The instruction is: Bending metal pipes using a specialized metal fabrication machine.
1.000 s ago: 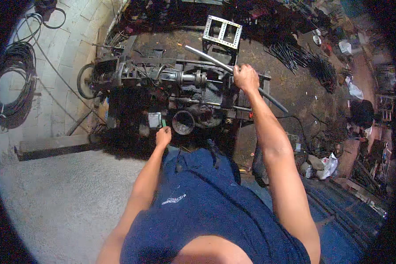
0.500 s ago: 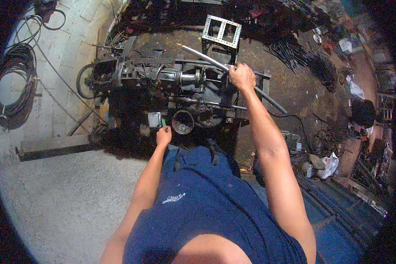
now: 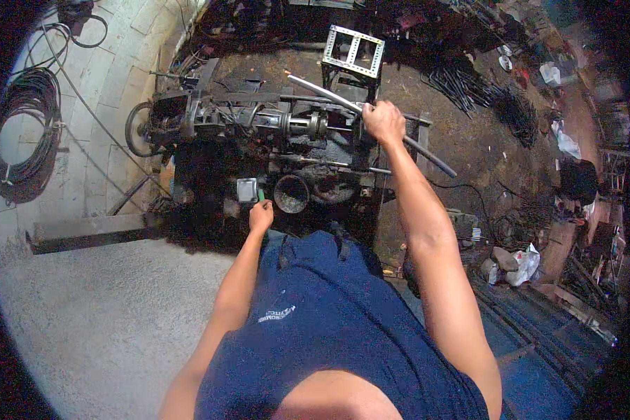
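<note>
My right hand (image 3: 384, 123) is closed around a long metal pipe (image 3: 323, 92), held at a slant over the right part of a dark, greasy machine (image 3: 238, 119). The pipe's far left end is bright with an orange tip, while its near right end looks dark grey. Lower and to the left, my left hand (image 3: 261, 216) is wrapped around a small green handle (image 3: 262, 197). Just beyond that handle is a pale square box-like piece (image 3: 247, 190); whether the two are joined, I cannot tell. A round, open-mouthed metal funnel shape (image 3: 291, 194) lies right of the left hand.
A perforated metal frame stand (image 3: 354, 50) stands behind the machine. Dark rods (image 3: 462, 89) lie heaped on the floor at the far right. Coiled cable (image 3: 24, 133) hangs on the left wall. A beam (image 3: 91, 229) runs at the left; stones (image 3: 504, 259) lie at the right.
Both hands stay nearly in place, on the pipe and the green handle. The wheel at the machine's left end looks slightly different; the whole view has shifted a little.
</note>
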Demonstrator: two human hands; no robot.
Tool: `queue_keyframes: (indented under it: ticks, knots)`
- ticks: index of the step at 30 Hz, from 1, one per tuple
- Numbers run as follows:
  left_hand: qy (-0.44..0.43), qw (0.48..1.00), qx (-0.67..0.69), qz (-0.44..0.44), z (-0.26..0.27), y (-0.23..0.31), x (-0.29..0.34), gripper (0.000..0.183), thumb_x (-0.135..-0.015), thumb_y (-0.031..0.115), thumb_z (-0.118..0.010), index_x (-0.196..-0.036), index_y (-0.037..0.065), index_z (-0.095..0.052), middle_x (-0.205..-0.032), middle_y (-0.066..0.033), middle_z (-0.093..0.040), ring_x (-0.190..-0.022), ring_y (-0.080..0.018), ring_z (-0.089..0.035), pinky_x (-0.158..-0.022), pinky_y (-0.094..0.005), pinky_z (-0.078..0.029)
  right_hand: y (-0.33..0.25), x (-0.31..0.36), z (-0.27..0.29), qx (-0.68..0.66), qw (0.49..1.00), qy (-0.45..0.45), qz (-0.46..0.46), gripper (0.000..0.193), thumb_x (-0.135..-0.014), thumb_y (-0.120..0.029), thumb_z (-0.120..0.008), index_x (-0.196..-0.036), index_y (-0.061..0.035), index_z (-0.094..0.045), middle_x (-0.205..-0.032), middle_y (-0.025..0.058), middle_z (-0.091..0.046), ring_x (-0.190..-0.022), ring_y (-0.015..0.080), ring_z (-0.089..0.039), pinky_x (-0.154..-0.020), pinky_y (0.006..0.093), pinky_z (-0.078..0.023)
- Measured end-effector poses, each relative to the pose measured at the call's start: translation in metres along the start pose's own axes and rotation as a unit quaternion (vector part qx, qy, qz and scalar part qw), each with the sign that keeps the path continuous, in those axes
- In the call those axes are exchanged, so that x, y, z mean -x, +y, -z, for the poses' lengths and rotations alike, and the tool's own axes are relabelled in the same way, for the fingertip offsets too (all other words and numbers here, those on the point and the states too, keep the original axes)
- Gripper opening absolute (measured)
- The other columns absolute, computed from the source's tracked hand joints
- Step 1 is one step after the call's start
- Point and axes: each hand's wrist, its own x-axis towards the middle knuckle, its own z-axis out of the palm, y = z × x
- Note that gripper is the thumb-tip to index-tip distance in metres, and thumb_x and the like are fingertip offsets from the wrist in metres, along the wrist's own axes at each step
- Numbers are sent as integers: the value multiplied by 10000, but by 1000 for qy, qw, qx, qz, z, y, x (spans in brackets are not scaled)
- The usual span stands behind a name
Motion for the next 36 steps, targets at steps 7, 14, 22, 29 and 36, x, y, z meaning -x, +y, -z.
queue_keyframes:
  ticks: [7, 14, 22, 29, 36]
  knots:
    - [6, 1000, 1, 15, 3, 4, 4, 293, -858, 285, -538, -1045, 96, -662, -1009, -191, -646, -970, -368, -603, -830, -429, -478, 0, 2, 4, -9, 999, -23, -20, 484, -833, -404, -441, -973, 10, -650, -1050, 223, -610, -1006, 379, -577, -890, 453, -446]
    - [10, 1000, 2, 20, 5, 8, 8, 278, -858, 273, -531, -1046, 117, -663, -996, -185, -651, -966, -361, -606, -817, -421, -481, 9, -2, 0, -24, 999, 17, -22, 483, -794, -416, -466, -895, 8, -674, -992, 227, -635, -931, 374, -615, -841, 459, -479]
    - [3, 1000, -8, 13, 2, 5, 5, 303, -863, 293, -510, -1058, 112, -656, -1020, -197, -641, -975, -377, -598, -825, -436, -478, 0, 1, -2, -11, 1000, -22, -10, 465, -835, -398, -430, -1023, -36, -653, -1106, 194, -605, -1038, 359, -573, -904, 455, -439]
    - [13, 1000, 18, -6, 0, 4, 9, 297, -875, 270, -508, -1073, 99, -649, -1014, -208, -639, -962, -392, -596, -818, -446, -478, 4, 0, -5, -8, 999, -18, -29, 463, -838, -394, -423, -1016, -36, -655, -1101, 193, -606, -1031, 362, -574, -900, 447, -442]
    - [31, 999, 18, -21, -1, 1, 7, 300, -881, 268, -509, -1077, 88, -647, -1008, -206, -641, -955, -386, -601, -816, -444, -478, 11, -5, -10, -25, 999, 19, -9, 442, -821, -377, -456, -905, 0, -672, -1010, 210, -625, -958, 358, -603, -844, 465, -469]
